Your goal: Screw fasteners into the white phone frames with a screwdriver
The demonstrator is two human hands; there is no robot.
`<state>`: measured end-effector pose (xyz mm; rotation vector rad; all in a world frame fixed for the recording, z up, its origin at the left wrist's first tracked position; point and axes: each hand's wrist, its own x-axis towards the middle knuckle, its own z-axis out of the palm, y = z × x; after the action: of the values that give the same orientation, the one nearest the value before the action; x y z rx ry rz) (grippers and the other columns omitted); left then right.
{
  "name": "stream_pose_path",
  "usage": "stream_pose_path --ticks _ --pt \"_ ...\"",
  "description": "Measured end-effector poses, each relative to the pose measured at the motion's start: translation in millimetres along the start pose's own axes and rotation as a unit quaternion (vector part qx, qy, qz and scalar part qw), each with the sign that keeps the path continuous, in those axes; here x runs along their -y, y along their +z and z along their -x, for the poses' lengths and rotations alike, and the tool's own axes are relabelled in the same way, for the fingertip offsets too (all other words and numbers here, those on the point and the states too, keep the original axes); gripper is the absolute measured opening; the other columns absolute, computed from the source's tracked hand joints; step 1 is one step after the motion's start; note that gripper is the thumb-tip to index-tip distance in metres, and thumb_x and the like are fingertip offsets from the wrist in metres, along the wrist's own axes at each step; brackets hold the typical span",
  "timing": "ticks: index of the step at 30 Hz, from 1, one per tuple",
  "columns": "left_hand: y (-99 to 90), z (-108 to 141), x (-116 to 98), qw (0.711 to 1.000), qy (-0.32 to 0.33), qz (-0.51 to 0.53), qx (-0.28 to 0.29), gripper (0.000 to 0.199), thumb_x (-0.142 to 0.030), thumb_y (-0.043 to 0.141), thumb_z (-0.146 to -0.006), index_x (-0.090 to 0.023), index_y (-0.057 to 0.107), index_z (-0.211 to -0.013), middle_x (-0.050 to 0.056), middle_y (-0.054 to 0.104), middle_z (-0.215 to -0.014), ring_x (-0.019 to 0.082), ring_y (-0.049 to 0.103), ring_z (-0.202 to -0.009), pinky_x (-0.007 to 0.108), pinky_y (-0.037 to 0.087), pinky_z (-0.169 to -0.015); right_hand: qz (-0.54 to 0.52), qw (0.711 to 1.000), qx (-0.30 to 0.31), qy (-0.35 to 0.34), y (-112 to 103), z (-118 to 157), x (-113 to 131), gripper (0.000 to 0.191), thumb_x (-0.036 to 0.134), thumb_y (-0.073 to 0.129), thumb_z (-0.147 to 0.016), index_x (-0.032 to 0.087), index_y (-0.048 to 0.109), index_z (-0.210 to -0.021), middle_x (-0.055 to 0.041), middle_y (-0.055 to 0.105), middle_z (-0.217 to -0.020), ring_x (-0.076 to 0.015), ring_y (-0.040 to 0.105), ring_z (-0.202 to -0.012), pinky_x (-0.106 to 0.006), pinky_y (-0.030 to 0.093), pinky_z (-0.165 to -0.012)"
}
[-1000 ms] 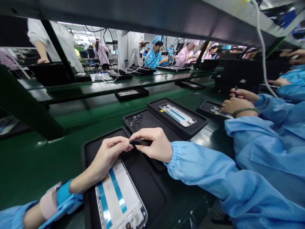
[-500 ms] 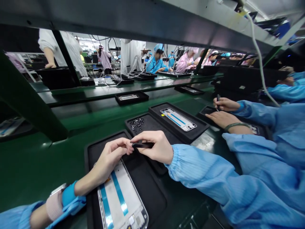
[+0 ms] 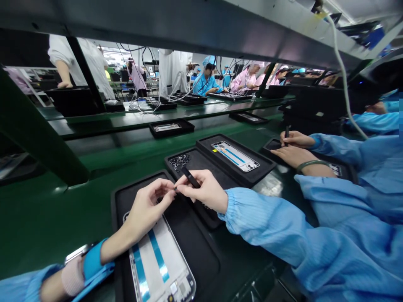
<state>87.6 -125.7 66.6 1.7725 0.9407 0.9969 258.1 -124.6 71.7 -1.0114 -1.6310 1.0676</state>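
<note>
The person's right hand (image 3: 205, 192) holds a slim black tool (image 3: 190, 177) in a narrow grip between thumb and fingers. Its long axis lies slanted, and its free end points toward the far side of the bench. The left hand (image 3: 146, 207) comes from the other side, and its fingertips (image 3: 168, 186) are close together beside a tiny dark speck (image 3: 174, 188); I cannot tell if they hold it. Under the left hand, a white phone frame (image 3: 157, 262) lies in a black tray (image 3: 118, 201), and small black parts (image 3: 179, 162) lie in the next tray.
</note>
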Motion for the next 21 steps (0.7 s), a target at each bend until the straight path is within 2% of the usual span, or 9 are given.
stream_pose_path --ticks 4,9,12,16,21 --pt "-0.4 2.9 0.8 0.998 0.020 -0.053 -0.009 0.014 -0.028 0.058 -0.079 -0.015 0.061 -0.083 0.003 0.064 -0.076 0.016 0.059 -0.070 0.024 0.046 -0.066 0.002 1.000 -0.014 -0.013 3.5 3.3 -0.7 0.011 0.022 0.063 -0.071 0.013 0.067 -0.074 0.0011 0.058 -0.057 -0.0059 0.045 -0.045 -0.017 0.038 -0.041" --pt "-15.2 5.7 -1.5 0.989 0.045 -0.143 -0.012 0.015 -0.029 0.056 -0.081 -0.016 0.064 -0.082 0.002 0.065 -0.074 0.016 0.059 -0.067 0.022 0.044 -0.063 0.118 0.985 -0.026 -0.126 6.8 -0.6 12.5 0.005 0.013 0.062 -0.069 0.012 0.067 -0.070 -0.0015 0.063 -0.066 -0.0104 0.057 -0.061 -0.019 0.044 -0.056" --pt "-32.9 11.4 -8.6 0.975 0.060 -0.215 -0.012 0.013 -0.026 0.058 -0.078 -0.017 0.067 -0.081 0.002 0.066 -0.071 0.016 0.057 -0.064 0.022 0.041 -0.059 0.199 0.961 0.045 -0.186 8.5 -10.7 26.9 0.008 0.010 0.061 -0.069 0.011 0.068 -0.073 -0.0028 0.066 -0.069 -0.0120 0.060 -0.064 -0.020 0.045 -0.060" --pt "-53.5 27.4 -21.9 0.960 0.065 -0.273 0.006 0.012 -0.021 0.057 -0.075 -0.018 0.069 -0.077 0.002 0.066 -0.069 0.016 0.057 -0.062 0.021 0.039 -0.055 0.235 0.927 0.153 -0.250 19.7 -22.5 38.5 0.016 0.006 0.060 -0.069 0.012 0.069 -0.081 -0.0040 0.068 -0.078 -0.0128 0.061 -0.071 -0.021 0.046 -0.066" --pt "-67.0 44.9 -25.1 0.953 0.055 -0.295 0.028 0.016 -0.024 0.054 -0.077 -0.016 0.067 -0.070 0.002 0.065 -0.066 0.016 0.056 -0.059 0.021 0.040 -0.054 0.250 0.904 0.201 -0.281 41.1 -26.8 35.6 0.017 0.006 0.058 -0.069 0.012 0.068 -0.081 -0.0048 0.065 -0.078 -0.0136 0.060 -0.072 -0.021 0.045 -0.065"
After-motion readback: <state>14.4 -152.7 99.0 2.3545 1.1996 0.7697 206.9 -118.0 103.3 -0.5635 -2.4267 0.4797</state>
